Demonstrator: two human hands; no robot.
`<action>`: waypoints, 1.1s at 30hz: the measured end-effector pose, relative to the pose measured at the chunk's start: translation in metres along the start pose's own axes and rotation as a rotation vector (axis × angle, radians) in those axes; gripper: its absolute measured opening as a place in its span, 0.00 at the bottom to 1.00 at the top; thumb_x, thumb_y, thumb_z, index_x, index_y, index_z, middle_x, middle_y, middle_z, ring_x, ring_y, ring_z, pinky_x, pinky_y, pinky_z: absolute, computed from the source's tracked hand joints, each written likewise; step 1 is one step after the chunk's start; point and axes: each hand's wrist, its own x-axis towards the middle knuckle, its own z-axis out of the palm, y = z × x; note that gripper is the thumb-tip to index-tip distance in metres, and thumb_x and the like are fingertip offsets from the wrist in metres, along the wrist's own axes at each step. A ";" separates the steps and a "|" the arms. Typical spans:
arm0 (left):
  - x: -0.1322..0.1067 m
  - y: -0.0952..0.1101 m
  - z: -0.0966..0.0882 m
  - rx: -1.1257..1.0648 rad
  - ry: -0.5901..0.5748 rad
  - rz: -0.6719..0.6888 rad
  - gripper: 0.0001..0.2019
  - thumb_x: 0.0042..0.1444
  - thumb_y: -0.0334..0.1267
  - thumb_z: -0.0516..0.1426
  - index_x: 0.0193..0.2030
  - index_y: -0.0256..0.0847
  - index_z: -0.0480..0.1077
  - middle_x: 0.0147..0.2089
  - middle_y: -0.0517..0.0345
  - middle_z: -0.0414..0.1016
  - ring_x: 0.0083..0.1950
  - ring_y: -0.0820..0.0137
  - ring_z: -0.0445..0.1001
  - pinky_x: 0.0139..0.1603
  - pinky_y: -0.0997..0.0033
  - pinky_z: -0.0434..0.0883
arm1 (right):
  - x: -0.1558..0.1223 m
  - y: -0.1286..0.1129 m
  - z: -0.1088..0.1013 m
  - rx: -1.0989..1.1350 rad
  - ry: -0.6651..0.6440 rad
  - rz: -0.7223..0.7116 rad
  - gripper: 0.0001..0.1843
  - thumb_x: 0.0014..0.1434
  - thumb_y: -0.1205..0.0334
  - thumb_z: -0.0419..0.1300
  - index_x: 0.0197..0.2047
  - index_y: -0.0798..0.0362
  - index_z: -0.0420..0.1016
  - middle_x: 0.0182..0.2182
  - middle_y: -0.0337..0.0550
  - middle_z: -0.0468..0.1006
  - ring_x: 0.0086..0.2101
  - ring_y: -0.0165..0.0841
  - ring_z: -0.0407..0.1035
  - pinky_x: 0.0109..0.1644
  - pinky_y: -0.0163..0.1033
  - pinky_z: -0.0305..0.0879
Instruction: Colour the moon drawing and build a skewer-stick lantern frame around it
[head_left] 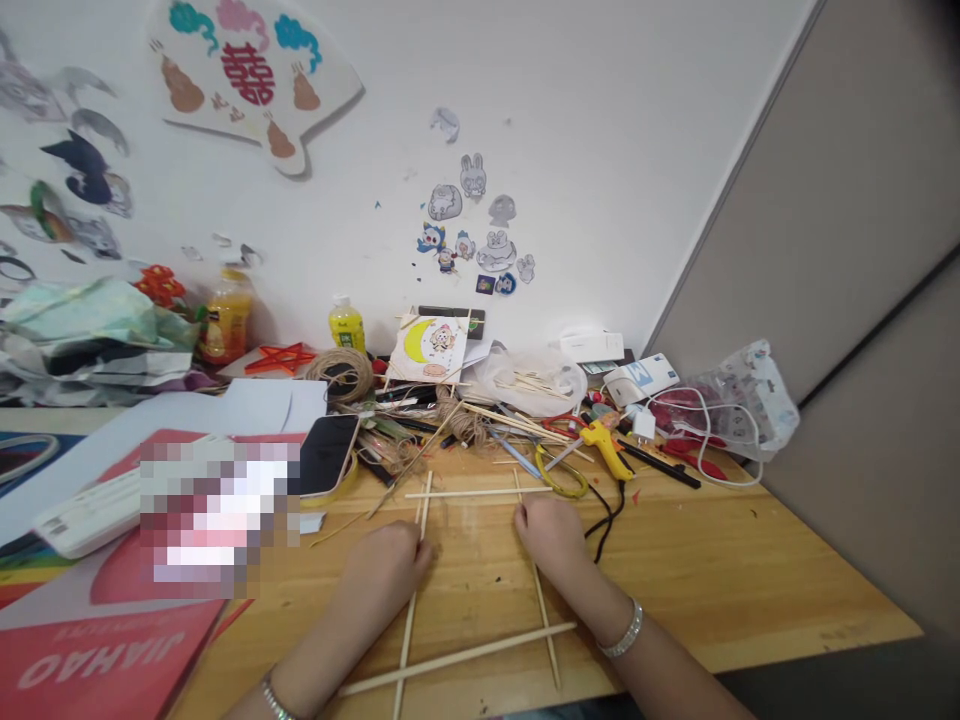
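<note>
Thin wooden sticks lie on the wooden table [750,580] in a square frame. My left hand [390,568] is closed with its fingertips pressed on the left upright stick [409,620]. My right hand [551,535] is closed, pinching the right upright stick [544,618]. A top cross stick [480,492] runs between the two uprights, beyond my hands. A bottom cross stick [457,657] lies slanted across them near my wrists. Both wrists wear bracelets.
A yellow glue gun [607,450] with a black cord, loose sticks [510,422], a twine roll [345,372], a phone [328,455], drink bottles [346,325], plastic bags and a white charger cable crowd the back of the table. Red folders [90,660] lie at the left.
</note>
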 end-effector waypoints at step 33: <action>-0.001 0.003 -0.006 -0.010 -0.012 -0.008 0.18 0.59 0.36 0.45 0.33 0.35 0.76 0.37 0.41 0.81 0.40 0.59 0.79 0.35 0.67 0.66 | -0.002 0.002 0.000 0.013 -0.012 0.015 0.18 0.62 0.63 0.49 0.35 0.57 0.81 0.34 0.55 0.82 0.34 0.39 0.77 0.33 0.36 0.62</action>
